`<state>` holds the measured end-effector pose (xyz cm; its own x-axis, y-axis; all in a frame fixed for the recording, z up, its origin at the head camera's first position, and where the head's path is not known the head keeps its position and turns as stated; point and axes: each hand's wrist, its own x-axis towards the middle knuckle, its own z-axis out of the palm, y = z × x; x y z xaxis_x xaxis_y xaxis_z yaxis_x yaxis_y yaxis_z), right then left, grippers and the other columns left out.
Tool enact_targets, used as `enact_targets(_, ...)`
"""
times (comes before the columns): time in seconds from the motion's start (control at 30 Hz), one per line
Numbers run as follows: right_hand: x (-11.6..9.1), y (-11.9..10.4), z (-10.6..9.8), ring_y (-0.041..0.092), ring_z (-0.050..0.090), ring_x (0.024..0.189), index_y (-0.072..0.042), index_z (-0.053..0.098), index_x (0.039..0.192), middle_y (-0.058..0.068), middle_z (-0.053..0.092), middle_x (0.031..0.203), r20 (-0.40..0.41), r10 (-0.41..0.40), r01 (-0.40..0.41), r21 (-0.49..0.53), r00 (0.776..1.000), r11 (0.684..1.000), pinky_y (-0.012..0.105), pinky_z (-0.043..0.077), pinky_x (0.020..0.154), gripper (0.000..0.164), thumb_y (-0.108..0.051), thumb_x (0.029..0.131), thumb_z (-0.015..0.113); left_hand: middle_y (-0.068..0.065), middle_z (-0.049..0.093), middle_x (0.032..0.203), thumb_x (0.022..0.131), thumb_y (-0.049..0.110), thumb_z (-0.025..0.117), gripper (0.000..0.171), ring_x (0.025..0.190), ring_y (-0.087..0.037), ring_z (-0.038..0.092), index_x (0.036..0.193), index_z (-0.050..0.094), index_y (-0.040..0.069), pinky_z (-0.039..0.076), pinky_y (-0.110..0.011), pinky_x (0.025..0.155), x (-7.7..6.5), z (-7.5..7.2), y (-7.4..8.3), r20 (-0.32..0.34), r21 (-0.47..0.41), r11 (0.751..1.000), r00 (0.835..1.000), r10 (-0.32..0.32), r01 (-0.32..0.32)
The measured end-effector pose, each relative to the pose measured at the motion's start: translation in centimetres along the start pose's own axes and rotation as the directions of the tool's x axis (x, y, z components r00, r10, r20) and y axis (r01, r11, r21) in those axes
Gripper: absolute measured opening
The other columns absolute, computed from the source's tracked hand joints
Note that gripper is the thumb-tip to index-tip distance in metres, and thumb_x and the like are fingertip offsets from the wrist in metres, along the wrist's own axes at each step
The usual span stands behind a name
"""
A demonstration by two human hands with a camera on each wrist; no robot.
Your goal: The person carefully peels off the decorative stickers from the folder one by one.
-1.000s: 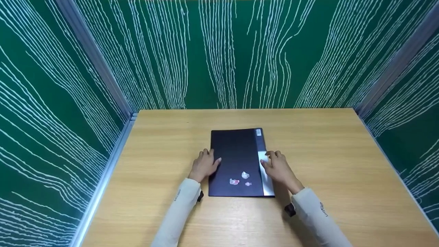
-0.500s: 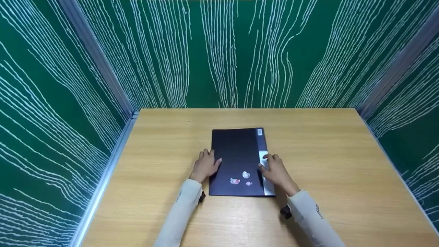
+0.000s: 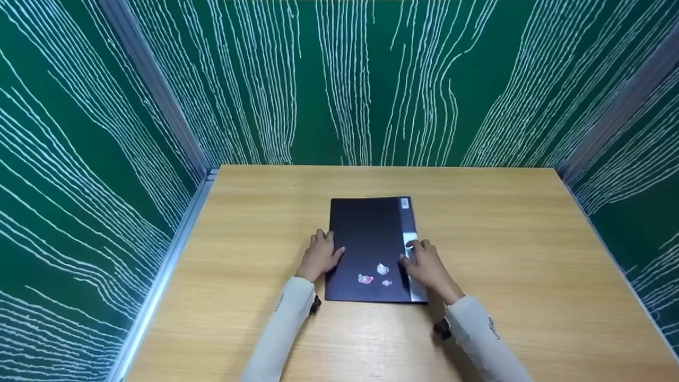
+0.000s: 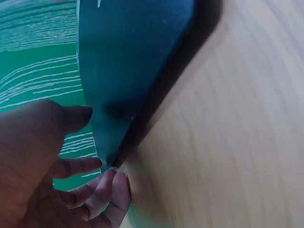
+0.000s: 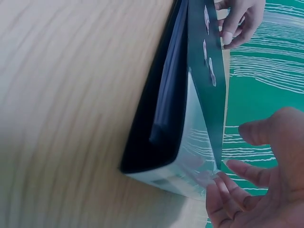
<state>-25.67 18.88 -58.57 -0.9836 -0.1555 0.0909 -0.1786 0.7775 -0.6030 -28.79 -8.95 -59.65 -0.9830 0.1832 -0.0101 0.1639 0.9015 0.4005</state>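
Note:
A black file folder (image 3: 366, 233) lies closed on the wooden table. Its spine, on the right, carries a whitish strip (image 5: 192, 128), and several small stickers (image 3: 365, 278) decorate the lower cover. At the folder's left edge rests my left hand (image 3: 320, 255); in the left wrist view its fingertips touch that edge low down and the thumb stands over the cover side. My right hand (image 3: 427, 267) is at the spine, its fingertips touching it while the thumb stays apart in the right wrist view. Dark inner sheets (image 5: 170, 71) show between the covers at the near end.
The wooden table (image 3: 265, 212) extends around the folder on all sides. Green walls (image 3: 313, 106) with white wavy lines enclose it at the back, left and right, with metal posts (image 3: 159, 90) at the corners.
My right hand has shifted slightly left, closer over the spine strip. The left hand keeps its place at the folder's edge. The whole head view has drifted a little.

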Motion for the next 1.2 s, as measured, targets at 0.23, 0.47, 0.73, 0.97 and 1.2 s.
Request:
enact_targets(0.23, -0.1, -0.7, 0.5, 0.037, 0.056, 0.097, 0.003, 0.061, 0.115, 0.022, 0.057, 0.103, 0.012, -0.019, 0.019, 0.010, 1.000, 1.000, 0.051, 0.047, 0.083, 0.033, -0.020, 0.094, 0.065, -0.027, 0.044, 0.134, 0.100, 0.037, 0.059, 0.065, 0.121, -0.039, 0.046, 0.145, 0.042, -0.006, 0.054, -0.045, 0.091, -0.1, 0.2, 0.2, -0.009, 0.008, 1.000, 1.000, -0.004, 0.004)
enact_targets(0.47, -0.3, -1.2, 1.1, 0.042, 0.057, 0.105, 0.006, 0.062, 0.114, 0.025, 0.061, 0.109, 0.021, -0.071, 0.071, 0.002, 0.997, 0.997, 0.054, 0.047, 0.093, 0.031, -0.019, 0.094, 0.064, -0.025, 0.045, 0.130, 0.100, 0.037, 0.058, 0.063, 0.113, -0.037, 0.045, 0.144, 0.044, -0.006, 0.054, -0.044, 0.089, -0.4, 0.7, 0.4, -0.043, 0.042, 0.999, 0.999, 0.012, -0.010)
enact_targets(0.73, -0.1, -1.9, 2.1, 0.039, 0.058, 0.096, 0.003, 0.065, 0.108, 0.020, 0.064, 0.100, 0.010, -0.119, 0.119, -0.037, 0.993, 0.992, 0.052, 0.048, 0.087, 0.026, -0.019, 0.094, 0.065, -0.025, 0.045, 0.127, 0.100, 0.033, 0.058, 0.056, 0.106, -0.037, 0.045, 0.140, 0.047, -0.006, 0.049, -0.044, 0.093, -0.9, 0.8, 0.1, -0.110, 0.101, 0.994, 0.993, 0.049, -0.038)
enact_targets(0.97, 0.2, -1.9, 2.7, 0.038, 0.061, 0.097, 0.003, 0.064, 0.107, 0.019, 0.067, 0.098, 0.007, -0.153, 0.153, -0.026, 0.988, 0.988, 0.052, 0.050, 0.088, 0.024, -0.017, 0.093, 0.066, -0.025, 0.045, 0.131, 0.103, 0.028, 0.053, 0.053, 0.108, -0.039, 0.048, 0.143, 0.043, -0.006, 0.045, -0.045, 0.097, -0.6, 0.6, 0.2, -0.062, 0.108, 0.994, 0.998, 0.020, -0.014)
enact_targets(1.2, 0.1, -2.1, 2.8, 0.035, 0.062, 0.090, 0.003, 0.065, 0.101, 0.016, 0.067, 0.089, 0.010, -0.183, 0.183, -0.025, 0.983, 0.983, 0.050, 0.051, 0.082, 0.019, -0.013, 0.090, 0.068, -0.026, 0.045, 0.133, 0.103, 0.031, 0.051, 0.056, 0.109, -0.039, 0.048, 0.143, 0.042, -0.007, 0.040, -0.045, 0.098, -0.8, 0.6, 0.5, -0.045, 0.152, 0.988, 0.999, 0.012, -0.005)
